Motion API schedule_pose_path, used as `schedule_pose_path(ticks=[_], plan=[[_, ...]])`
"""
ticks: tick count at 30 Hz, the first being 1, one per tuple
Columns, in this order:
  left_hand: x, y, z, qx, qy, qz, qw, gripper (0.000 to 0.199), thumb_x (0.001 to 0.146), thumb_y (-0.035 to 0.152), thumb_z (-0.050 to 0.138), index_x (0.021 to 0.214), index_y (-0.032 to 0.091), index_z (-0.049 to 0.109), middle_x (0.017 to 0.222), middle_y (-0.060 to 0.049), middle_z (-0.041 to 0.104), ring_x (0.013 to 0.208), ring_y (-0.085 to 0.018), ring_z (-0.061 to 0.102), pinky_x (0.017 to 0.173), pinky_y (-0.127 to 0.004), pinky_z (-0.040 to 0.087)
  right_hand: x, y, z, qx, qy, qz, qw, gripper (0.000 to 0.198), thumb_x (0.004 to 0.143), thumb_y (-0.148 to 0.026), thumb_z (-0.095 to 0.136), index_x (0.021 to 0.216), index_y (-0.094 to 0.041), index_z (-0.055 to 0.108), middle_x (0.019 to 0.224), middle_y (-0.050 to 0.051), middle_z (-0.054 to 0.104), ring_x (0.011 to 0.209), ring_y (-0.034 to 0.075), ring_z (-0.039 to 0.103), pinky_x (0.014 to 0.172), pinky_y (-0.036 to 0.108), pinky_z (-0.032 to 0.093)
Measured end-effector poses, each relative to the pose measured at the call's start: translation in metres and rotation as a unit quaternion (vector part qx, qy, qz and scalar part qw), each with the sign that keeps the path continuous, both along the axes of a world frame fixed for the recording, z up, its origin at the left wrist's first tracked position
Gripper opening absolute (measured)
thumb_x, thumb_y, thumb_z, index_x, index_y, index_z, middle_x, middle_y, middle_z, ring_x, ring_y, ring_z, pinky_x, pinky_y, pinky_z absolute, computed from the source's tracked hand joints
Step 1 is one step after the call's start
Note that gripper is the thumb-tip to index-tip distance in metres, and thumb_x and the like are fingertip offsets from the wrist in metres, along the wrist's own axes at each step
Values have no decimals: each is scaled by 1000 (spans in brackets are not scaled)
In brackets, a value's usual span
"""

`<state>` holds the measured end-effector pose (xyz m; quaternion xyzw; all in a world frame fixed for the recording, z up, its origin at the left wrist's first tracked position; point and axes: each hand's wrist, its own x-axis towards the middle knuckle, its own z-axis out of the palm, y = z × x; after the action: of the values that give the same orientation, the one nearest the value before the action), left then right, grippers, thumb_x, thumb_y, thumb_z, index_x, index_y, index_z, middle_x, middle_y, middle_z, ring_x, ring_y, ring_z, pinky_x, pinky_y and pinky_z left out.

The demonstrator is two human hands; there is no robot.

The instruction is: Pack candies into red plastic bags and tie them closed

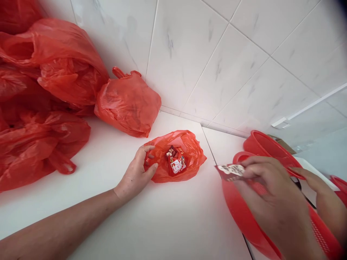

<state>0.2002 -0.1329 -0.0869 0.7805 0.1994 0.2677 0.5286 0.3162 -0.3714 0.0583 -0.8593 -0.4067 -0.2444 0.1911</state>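
At the far left a heap of large crumpled red plastic bags (40, 104) lies on the white desk (168, 224), reaching up against the white tiled wall (217, 54). Just right of the heap sits a smaller knotted red plastic bag (127, 103), full and closed, set in the corner.

Next comes the left hand (137, 175), resting on the desk with its fingers (148, 150) and thumb pinching the near left rim of a small open red plastic bag (176, 155), holding its mouth spread. Inside that bag lie a few small red-and-white wrapped packets (176, 162), bunched at the middle.

Further right, well apart from the bag, the right hand (271, 191) is closed in a pinch on a small flat red packet with a white printed face (230, 170). The packet's long axis runs roughly left to right, its free end pointing left toward the open bag. It hangs over the edge of a large round red plastic perforated basket (252, 224); a second red basket (267, 144) stands behind. So the open bag lies to the left and a little farther from the packet, the left hand being the one already at it.

At the far right another person's arm (325, 202) reaches over the basket; its hand cannot be made out.
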Motion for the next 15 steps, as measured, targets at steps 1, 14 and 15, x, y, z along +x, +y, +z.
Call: schedule_pose_path(ticks=[1,14,15], plan=[[0,0,0,12,-8,-4,1000,40,86,24,49,124,28,37,118,-5,47,95,-16,54,79,-32,50,-4,15,-7,10,25,25,999,8,81,-28,56,75,-24,51,98,4,57,89,19,59,70,30,47],[-3,1,-7,117,-68,-9,991,48,84,14,49,128,28,35,125,-10,45,106,-22,54,82,-37,53,50,71,-84,173,206,-57,961,48,86,-53,49,124,-23,49,136,10,46,124,27,44,99,42,39],[-3,1,-7,121,-67,-8,990,49,84,13,49,129,28,35,127,-10,44,107,-23,53,84,-39,53,56,68,-94,202,244,-85,945,54,87,-55,46,129,-23,45,138,11,44,125,27,44,100,42,39]])
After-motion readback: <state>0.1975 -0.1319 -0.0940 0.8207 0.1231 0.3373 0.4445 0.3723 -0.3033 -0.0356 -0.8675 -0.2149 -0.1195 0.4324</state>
